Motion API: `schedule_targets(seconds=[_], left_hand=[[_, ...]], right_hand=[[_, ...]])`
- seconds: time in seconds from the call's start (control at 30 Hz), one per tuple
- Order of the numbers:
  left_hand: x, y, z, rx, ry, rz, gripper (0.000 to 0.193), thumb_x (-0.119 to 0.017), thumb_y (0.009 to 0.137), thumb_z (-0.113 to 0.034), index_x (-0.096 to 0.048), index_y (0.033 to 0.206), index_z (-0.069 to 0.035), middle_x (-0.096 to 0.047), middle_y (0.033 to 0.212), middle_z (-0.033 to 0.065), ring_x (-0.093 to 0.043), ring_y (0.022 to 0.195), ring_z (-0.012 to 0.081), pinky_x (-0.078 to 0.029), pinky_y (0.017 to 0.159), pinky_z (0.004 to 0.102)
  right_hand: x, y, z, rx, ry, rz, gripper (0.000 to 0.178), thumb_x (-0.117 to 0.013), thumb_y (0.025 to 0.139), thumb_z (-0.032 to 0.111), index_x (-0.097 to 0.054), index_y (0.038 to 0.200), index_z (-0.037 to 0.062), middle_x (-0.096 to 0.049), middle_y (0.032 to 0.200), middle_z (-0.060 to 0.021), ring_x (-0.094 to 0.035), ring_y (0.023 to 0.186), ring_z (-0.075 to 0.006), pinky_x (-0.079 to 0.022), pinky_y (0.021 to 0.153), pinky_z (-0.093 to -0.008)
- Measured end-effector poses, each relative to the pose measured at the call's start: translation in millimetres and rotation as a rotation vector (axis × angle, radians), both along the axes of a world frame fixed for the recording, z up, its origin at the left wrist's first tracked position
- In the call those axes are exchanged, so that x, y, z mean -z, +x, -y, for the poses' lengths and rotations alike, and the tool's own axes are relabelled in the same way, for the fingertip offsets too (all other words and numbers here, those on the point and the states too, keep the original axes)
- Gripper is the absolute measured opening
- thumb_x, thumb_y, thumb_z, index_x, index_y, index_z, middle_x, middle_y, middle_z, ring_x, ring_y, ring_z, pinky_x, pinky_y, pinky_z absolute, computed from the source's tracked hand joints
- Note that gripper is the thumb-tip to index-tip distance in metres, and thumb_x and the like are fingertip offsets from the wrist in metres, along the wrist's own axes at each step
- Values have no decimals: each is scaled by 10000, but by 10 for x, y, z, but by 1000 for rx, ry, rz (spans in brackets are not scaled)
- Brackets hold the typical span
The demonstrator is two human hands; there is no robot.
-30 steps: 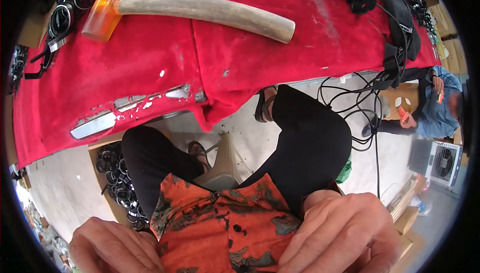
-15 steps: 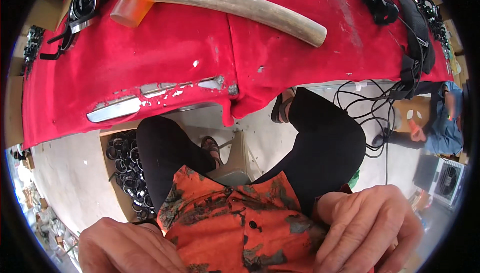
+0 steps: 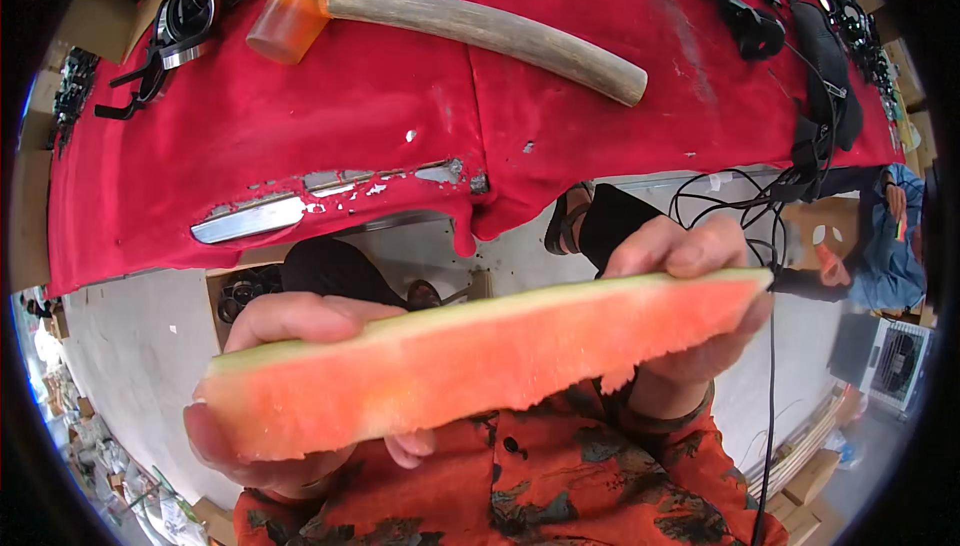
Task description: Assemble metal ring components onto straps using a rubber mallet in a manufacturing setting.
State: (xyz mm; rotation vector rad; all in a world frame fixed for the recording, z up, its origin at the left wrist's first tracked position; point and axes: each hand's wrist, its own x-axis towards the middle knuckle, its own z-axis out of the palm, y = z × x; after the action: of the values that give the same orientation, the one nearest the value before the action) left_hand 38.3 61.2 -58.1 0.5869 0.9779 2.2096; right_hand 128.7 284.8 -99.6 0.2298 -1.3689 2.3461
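Note:
A long slice of watermelon, red flesh with a thin green rind along its upper edge, spans the middle of the view in front of my shirt. Its lower edge is ragged, as if bitten. My left hand is closed round the left end, fingers over the rind and thumb low on the flesh. At the other end my right hand grips the slice from behind, its fingertips on the rind. Beyond, on the red cloth-covered table, lies a mallet with an orange translucent head and curved wooden handle.
Black ring-shaped parts lie at the table's far left. Dark parts and a black strap are at the right. Black cables hang below the table edge. A carton of black rings stands by my left leg. Another person's hand shows far right.
Both hands have risen from the lower edge to the middle, bringing the watermelon slice into view. It now covers much of my lap. The table has shifted slightly in the picture.

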Motion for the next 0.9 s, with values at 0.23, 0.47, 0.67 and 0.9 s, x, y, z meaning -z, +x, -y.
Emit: schedule_targets(seconds=[0.23,0.47,0.67,0.9], left_hand=[[-26,78,51,-157,-131,31,718,-442,853,-578,-424,1188,56,-485,1110,360,-603,516,303,-491,399,318],[22,47,68,-91,-37,96,743,-413,864,-583,-410,1196,82,-494,1094,366,-603,511,308,-489,386,320],[102,8,81,5,-23,148,742,-395,884,-570,-384,1224,90,-469,1099,390,-615,525,314,-510,393,319],[86,-52,26,315,230,28,673,-417,901,-523,-297,1312,-4,-488,1032,270,-576,474,227,-482,377,279]], right_hand=[[70,-1,-6,-20,-233,107,592,-633,800,486,-527,1030,-49,-598,972,-189,-593,938,-286,-479,825,-405],[47,2,-15,-97,-251,65,577,-644,791,486,-526,977,-47,-603,922,-207,-600,890,-276,-486,767,-370],[56,56,-33,-99,-188,19,574,-633,796,503,-524,952,-39,-600,886,-216,-608,794,-238,-495,700,-327],[-85,104,28,-177,-156,-111,592,-662,784,487,-540,972,-61,-572,831,-269,-637,704,-333,-539,630,-408]])
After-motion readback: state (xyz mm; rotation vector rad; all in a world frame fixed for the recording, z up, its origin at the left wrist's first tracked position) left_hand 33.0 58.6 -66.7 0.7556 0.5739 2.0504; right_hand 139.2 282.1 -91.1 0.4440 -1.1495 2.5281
